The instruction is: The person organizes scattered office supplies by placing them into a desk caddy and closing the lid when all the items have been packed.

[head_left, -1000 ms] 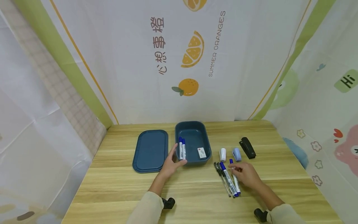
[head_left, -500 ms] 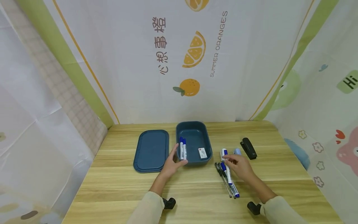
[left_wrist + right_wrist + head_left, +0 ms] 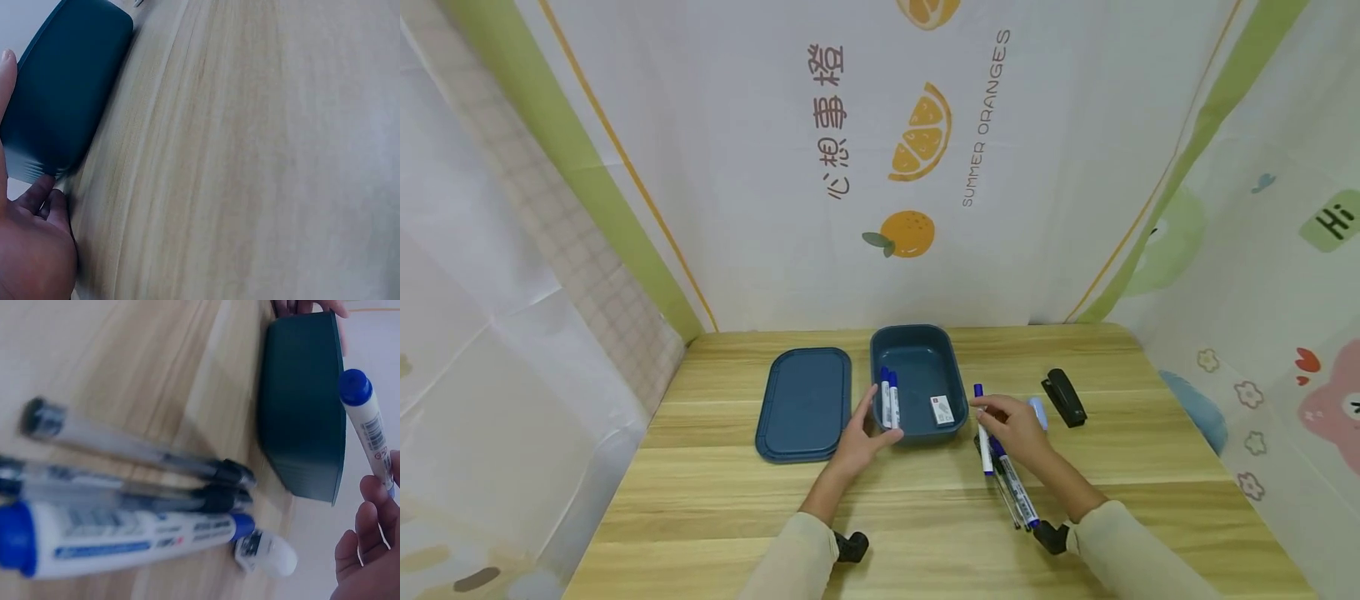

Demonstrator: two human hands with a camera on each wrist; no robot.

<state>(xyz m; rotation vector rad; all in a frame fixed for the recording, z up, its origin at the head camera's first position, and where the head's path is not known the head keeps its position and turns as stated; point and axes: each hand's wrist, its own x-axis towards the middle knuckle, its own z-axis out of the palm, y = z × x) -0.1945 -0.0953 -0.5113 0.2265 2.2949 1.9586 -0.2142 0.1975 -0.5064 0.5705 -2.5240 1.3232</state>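
Note:
My right hand (image 3: pixel 1017 429) pinches a blue-capped whiteboard marker (image 3: pixel 986 450), held tilted above the table beside the box. In the right wrist view that marker (image 3: pixel 369 425) is raised over the table, its blue end toward the camera. My left hand (image 3: pixel 856 446) touches the near left corner of a dark blue open box (image 3: pixel 958 367), thumb and index finger spread. Two blue-capped markers (image 3: pixel 890 404) and a small white carton (image 3: pixel 942 410) lie inside it. Below my right hand, another marker (image 3: pixel 1018 487) lies next to two black-capped pens (image 3: pixel 144 440).
A dark blue lid (image 3: pixel 805 408) lies left of the box. At the right is a black stapler (image 3: pixel 1064 397), near a small light blue object (image 3: pixel 1038 412) partly behind my right hand. A small white rounded object (image 3: pixel 278 555) shows past the pens in the right wrist view.
My right hand has picked one marker up off the table and moved it left toward the box. My left hand stays at the box corner.

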